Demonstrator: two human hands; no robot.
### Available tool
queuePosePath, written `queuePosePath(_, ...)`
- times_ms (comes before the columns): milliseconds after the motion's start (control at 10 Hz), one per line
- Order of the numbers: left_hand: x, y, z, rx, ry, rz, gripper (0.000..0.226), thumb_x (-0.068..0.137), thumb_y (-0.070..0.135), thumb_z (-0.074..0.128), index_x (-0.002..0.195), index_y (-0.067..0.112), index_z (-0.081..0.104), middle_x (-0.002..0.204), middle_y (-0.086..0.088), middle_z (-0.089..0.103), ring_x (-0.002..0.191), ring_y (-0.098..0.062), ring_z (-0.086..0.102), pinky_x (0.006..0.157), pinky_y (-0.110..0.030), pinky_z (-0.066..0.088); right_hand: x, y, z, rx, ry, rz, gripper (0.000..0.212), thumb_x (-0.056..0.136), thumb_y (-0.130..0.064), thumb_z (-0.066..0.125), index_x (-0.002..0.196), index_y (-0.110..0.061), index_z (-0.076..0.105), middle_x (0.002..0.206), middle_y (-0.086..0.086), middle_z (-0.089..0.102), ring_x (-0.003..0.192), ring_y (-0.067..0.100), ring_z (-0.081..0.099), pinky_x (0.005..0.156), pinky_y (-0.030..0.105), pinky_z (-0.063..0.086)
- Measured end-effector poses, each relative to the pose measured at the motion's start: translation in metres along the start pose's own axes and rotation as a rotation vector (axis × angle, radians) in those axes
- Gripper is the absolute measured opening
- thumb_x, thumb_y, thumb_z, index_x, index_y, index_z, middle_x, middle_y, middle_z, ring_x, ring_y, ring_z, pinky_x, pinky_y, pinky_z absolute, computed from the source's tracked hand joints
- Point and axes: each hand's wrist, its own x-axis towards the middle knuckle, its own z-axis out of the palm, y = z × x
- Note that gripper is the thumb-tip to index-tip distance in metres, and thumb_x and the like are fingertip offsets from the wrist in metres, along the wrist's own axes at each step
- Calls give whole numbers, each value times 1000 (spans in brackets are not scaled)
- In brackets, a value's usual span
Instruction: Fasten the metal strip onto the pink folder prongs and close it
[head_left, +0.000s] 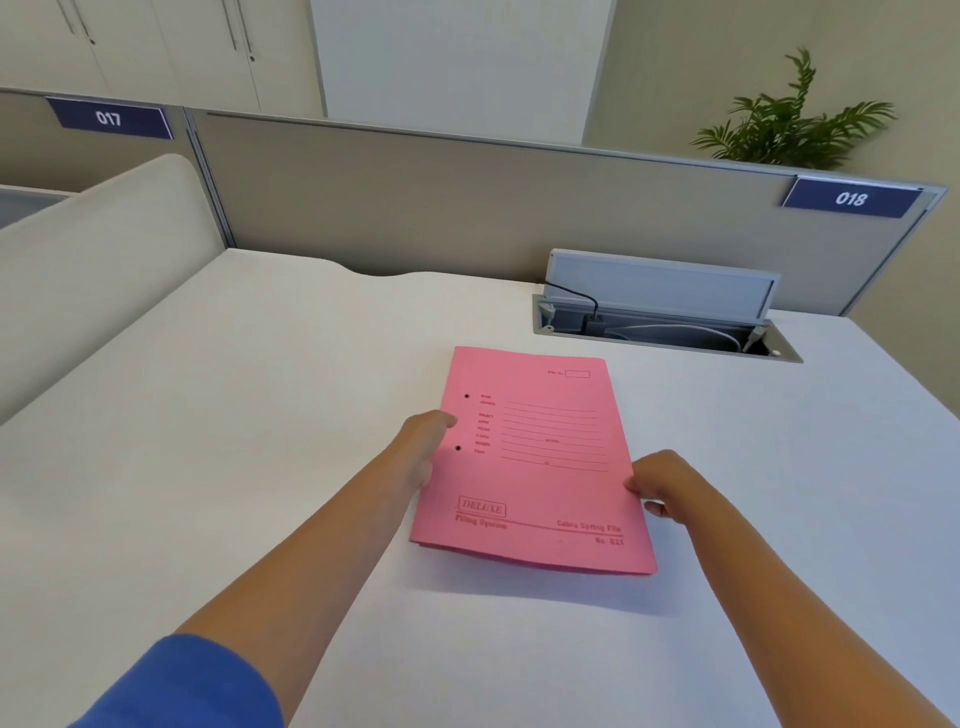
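Observation:
The pink folder (540, 457) lies shut on the white desk, its printed front cover up, with two dark punch holes near its left spine. My left hand (423, 449) grips the spine edge, fingers tucked under the folder. At the right edge, my right hand (660, 483) pinches the cover with fingers curled around it. The folder's near edge is slightly raised off the desk. Neither the metal strip nor the prongs can be seen; the cover hides the inside.
An open cable hatch (660, 325) with wires and a raised lid sits in the white desk (260, 467) just beyond the folder. A grey partition (467, 208) labelled 017 and 018 bounds the far edge. A curved divider (104, 270) rises at left.

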Motion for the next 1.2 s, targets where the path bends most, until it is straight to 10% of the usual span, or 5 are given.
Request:
queuePosePath(300,28,45,-28,-29,161,179,14,90,14,47,103,12,51,75,-1,51,68,-16,47,70,-29,36,18,-80,27,-18,-7,-122,20,84,7,49,68,-4,49,75,13,54,57,21,51,49,22,40)
queuePosePath(600,68,62,-36,52,133,165,26,93,15,45,117,8,52,106,-7,46,98,-23,41,83,-32,31,59,-114,46,92,-25,-151,28,84,5,53,64,-13,45,98,14,56,86,24,57,86,35,54)
queuePosePath(900,102,57,-31,132,184,96,8,88,14,45,87,9,52,104,-12,52,113,-34,49,98,-41,38,81,-114,57,-19,8,-113,29,85,3,51,62,-13,43,83,9,54,69,20,55,75,31,54)
queuePosePath(1100,103,59,-28,417,317,87,13,82,9,40,69,8,42,82,-11,49,90,-28,40,75,-33,31,72,-115,61,-268,151,-124,26,85,-8,58,62,-9,46,67,6,52,68,23,58,64,30,52)
queuePosePath(1200,94,64,-23,552,366,144,21,81,10,40,95,7,55,113,-16,59,105,-31,49,85,-36,39,68,-122,59,-319,176,-194,28,86,-13,59,62,-11,44,68,5,53,70,23,55,60,29,43)
